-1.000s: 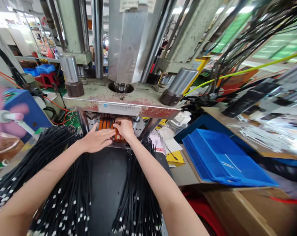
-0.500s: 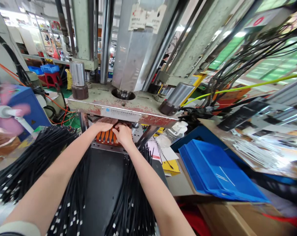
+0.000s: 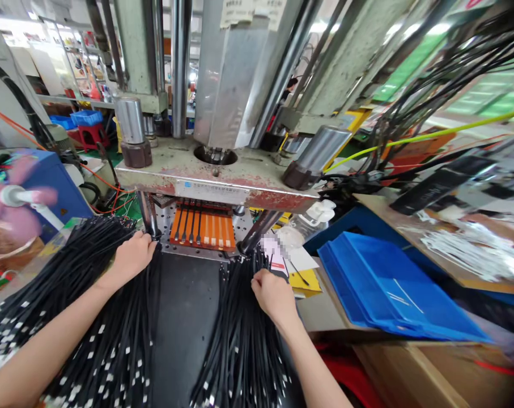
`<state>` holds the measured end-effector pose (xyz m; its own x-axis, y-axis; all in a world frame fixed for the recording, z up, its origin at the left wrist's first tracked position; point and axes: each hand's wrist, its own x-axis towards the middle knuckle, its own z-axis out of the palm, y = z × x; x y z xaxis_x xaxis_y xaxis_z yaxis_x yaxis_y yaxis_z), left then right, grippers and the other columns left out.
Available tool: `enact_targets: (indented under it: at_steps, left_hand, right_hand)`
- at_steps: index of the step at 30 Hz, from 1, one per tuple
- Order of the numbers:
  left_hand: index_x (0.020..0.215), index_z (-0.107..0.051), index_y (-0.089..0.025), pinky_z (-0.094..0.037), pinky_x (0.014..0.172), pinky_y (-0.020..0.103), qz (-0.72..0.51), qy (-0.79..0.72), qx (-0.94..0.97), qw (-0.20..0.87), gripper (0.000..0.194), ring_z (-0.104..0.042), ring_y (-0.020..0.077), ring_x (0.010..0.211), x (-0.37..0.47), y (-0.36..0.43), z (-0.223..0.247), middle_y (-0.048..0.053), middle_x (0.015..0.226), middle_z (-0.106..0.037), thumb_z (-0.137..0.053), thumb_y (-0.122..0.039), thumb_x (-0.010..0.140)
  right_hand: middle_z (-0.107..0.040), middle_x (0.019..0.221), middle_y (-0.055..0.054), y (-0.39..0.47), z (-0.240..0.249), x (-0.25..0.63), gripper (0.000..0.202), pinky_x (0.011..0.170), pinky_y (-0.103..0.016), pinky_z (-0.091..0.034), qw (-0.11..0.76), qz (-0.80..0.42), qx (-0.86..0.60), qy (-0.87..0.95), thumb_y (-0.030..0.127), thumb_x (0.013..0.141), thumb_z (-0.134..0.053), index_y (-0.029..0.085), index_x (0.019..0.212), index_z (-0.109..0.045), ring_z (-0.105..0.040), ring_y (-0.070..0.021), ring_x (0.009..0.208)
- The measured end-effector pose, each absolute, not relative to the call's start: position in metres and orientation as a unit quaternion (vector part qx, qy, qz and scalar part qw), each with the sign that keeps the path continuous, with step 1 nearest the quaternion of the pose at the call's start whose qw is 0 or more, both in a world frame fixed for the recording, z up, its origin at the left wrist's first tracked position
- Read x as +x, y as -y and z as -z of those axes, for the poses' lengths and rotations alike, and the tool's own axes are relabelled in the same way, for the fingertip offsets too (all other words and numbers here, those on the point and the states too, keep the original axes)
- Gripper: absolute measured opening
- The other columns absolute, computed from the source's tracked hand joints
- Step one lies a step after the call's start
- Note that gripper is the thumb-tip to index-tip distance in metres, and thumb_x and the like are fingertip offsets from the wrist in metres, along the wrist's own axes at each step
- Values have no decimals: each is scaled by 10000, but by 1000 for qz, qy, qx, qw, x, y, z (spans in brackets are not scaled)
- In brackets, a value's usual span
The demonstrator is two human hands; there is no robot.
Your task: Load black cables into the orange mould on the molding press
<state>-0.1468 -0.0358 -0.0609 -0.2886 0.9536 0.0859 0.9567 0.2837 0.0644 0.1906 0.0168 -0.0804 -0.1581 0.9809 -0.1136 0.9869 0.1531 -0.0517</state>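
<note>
My left hand is closed, its fingertips at the upper end of a bundle of flat black cables with pale tips. At the right bundle of black cables, my right hand is curled shut along the outer edge; its fingertips are hidden. Between and beyond the hands, an orange slotted fixture lies on the press's perforated metal bed. Several black cables lie side by side in its left slots, running back under the press plate. Pale ends show in the slots on its right.
A heavy press plate with steel posts spans just above the fixture. Between the bundles lies a black work surface. Blue trays stand to the right, near white cables. A pink fan stands at left.
Both hands have drawn back from the fixture, the left to the left cable bundle and the right to the right one. The fixture, with cables in its left slots, is now uncovered.
</note>
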Motion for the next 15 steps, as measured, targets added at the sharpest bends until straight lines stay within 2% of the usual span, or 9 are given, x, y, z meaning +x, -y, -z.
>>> enact_targets:
  at_steps: [2, 4, 6, 8, 10, 13, 15]
  left_hand:
    - [751, -564, -171, -467, 651, 306, 139, 796, -588, -27, 305, -641, 224, 760, -154, 33, 55, 79, 829, -633, -403, -384, 897]
    - [735, -518, -179, -445, 565, 249, 248, 770, -570, -141, 252, -593, 159, 617, -157, 35, 49, 24, 679, -588, -452, -383, 868]
    - [886, -519, -184, -406, 466, 205, 346, 704, -554, -278, 192, -519, 109, 494, -151, 42, 41, -26, 633, -546, -494, -370, 846]
    - [1058, -481, -192, -379, 417, 177, 392, 628, -561, -372, 271, -492, 85, 460, -139, 49, 29, -46, 662, -547, -530, -330, 830]
    - [1086, -472, -190, -385, 421, 162, 394, 574, -591, -407, 290, -498, 73, 471, -123, 55, 16, -46, 683, -558, -548, -293, 825]
    - [941, -514, -176, -405, 444, 155, 395, 533, -630, -403, 155, -517, 69, 499, -100, 60, -3, -38, 663, -553, -522, -313, 870]
    - [829, -522, -168, -398, 446, 150, 394, 526, -653, -378, 207, -505, 63, 487, -88, 60, -12, -36, 625, -543, -475, -351, 914]
  right_hand:
    - [-718, 913, -155, -20, 82, 191, 268, 709, -364, -461, 7, 46, 659, -751, 314, 901, -529, 136, 1075, -627, -691, -310, 885]
    - [-718, 931, -158, -22, 86, 194, 306, 713, -357, -459, -17, 57, 659, -750, 312, 879, -567, 117, 1110, -615, -688, -303, 898]
    - [-726, 901, -122, -24, 89, 199, 280, 723, -331, -453, -56, 99, 654, -748, 272, 865, -574, 129, 1099, -629, -687, -272, 898]
    - [-724, 815, -64, -25, 89, 203, 251, 706, -299, -444, -106, 149, 650, -737, 251, 854, -566, 151, 1070, -647, -687, -233, 841]
    - [-699, 723, -18, -24, 86, 205, 194, 663, -280, -425, -141, 177, 643, -731, 255, 845, -560, 180, 990, -666, -674, -205, 747]
    - [-664, 660, -11, -20, 78, 202, 144, 612, -277, -381, -150, 147, 634, -745, 291, 854, -551, 212, 805, -661, -643, -201, 673]
    - [-656, 665, -36, -15, 71, 197, 187, 585, -282, -353, -149, 89, 638, -750, 307, 862, -544, 209, 731, -635, -629, -214, 660]
